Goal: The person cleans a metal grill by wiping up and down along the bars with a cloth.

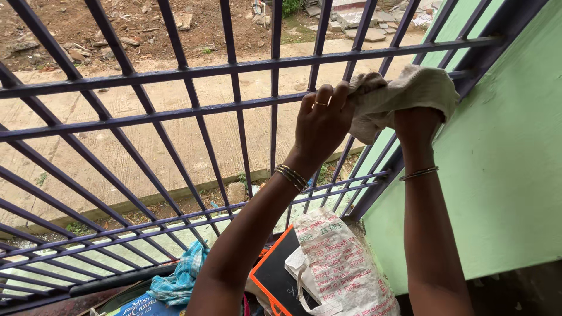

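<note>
Both my arms reach up to a purple metal window grille [193, 70]. My left hand [321, 126] grips one end of a crumpled beige cloth [404, 93], fingers curled, a ring on one finger and bangles at the wrist. My right hand [417, 126] is closed on the other end of the same cloth, mostly covered by it, close to the green wall. The cloth is bunched against the grille bars near its right edge.
A green painted wall [503, 164] stands at the right. Below lie a white printed sack [342, 266], a black board with an orange frame [275, 275] and a blue checked cloth [181, 278]. Beyond the bars are a concrete path and bare earth.
</note>
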